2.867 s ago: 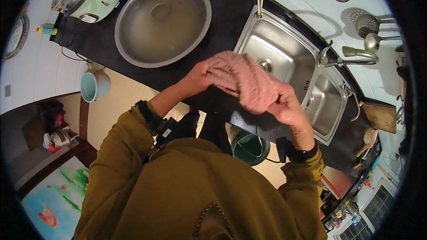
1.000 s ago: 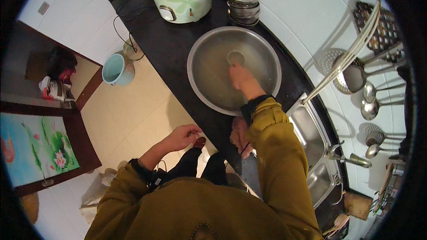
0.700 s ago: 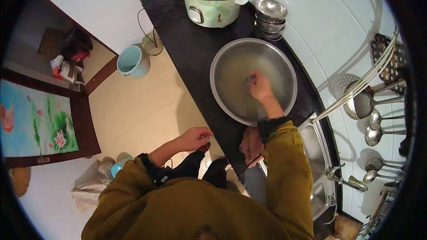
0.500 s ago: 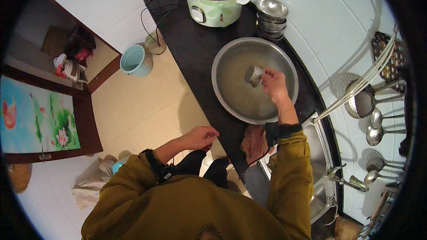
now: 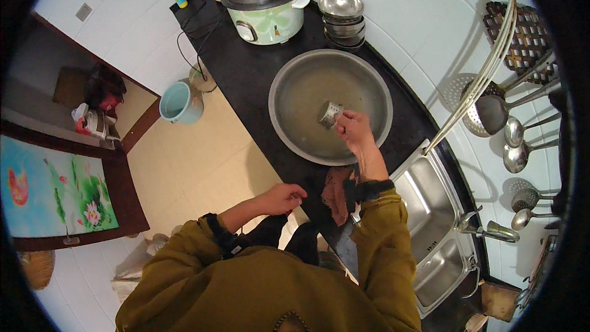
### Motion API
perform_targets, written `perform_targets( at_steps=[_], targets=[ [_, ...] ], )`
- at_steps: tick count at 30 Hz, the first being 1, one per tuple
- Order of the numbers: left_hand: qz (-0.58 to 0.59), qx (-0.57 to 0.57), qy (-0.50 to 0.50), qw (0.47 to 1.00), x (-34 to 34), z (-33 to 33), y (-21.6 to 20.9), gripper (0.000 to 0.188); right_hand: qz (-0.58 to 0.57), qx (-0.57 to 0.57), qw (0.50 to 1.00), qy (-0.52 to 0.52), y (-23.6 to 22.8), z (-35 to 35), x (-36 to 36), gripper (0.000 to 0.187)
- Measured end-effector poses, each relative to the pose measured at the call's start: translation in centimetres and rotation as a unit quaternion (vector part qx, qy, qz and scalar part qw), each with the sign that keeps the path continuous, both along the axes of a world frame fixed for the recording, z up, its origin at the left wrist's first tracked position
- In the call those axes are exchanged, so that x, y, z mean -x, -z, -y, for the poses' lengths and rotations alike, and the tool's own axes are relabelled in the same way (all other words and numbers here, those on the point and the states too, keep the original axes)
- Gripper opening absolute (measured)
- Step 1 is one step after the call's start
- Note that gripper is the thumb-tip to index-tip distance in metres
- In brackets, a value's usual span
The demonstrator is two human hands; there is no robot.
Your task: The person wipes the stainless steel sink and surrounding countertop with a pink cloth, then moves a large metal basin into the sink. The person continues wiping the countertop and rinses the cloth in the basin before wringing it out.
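My right hand (image 5: 356,132) grips a small metal cup (image 5: 330,114), round and dull silver with specks on its side. It is held over the wide grey metal basin (image 5: 284,141), which contains cloudy liquid. Whether the cup touches the liquid, I cannot tell. My left hand (image 5: 281,199) hovers beside the front edge of the black counter, fingers curled in and nothing seen in them. A brown cloth (image 5: 336,194) lies on the counter between the basin and my right sleeve, which partly covers it.
Behind the basin stand a green-and-white rice cooker (image 5: 270,21) and stacked metal bowls (image 5: 342,7). To the right is a steel double sink (image 5: 424,209), with ladles (image 5: 491,114) hanging on the tiled wall. A light-blue bucket (image 5: 181,103) sits on the floor at left.
The whole view has shifted, so the basin and counter appear farther left. Within the basin, the cup has come slightly nearer and its tilt differs. My left hand stays curled by the counter edge.
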State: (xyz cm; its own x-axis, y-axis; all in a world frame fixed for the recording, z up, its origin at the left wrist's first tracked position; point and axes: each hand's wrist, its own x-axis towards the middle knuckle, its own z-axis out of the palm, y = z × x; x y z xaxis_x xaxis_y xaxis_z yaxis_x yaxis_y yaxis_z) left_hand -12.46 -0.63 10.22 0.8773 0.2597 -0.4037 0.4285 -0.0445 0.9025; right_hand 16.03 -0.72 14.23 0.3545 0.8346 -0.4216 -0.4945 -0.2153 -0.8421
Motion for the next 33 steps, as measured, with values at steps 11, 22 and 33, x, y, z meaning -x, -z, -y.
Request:
perform_targets(
  at_steps=[11, 22, 33],
  targets=[
    [-0.052, -0.026, 0.077, 0.995, -2.5, 1.1, 1.5, 0.027, 0.008, -0.133, 0.989, 0.056, -1.8, 8.6, -1.4, 0.011],
    [-0.114, 0.004, 0.085, 0.99, -4.5, 2.1, 0.2, 0.028, 0.546, 0.322, 0.766, 0.104, 16.1, 33.9, -10.7, 0.014],
    [-0.128, 0.003, 0.082, 0.988, -4.9, 2.7, 1.0, 0.028, 0.559, 0.39, 0.729, -0.065, 19.0, 33.3, -6.4, 0.045]
  ],
)
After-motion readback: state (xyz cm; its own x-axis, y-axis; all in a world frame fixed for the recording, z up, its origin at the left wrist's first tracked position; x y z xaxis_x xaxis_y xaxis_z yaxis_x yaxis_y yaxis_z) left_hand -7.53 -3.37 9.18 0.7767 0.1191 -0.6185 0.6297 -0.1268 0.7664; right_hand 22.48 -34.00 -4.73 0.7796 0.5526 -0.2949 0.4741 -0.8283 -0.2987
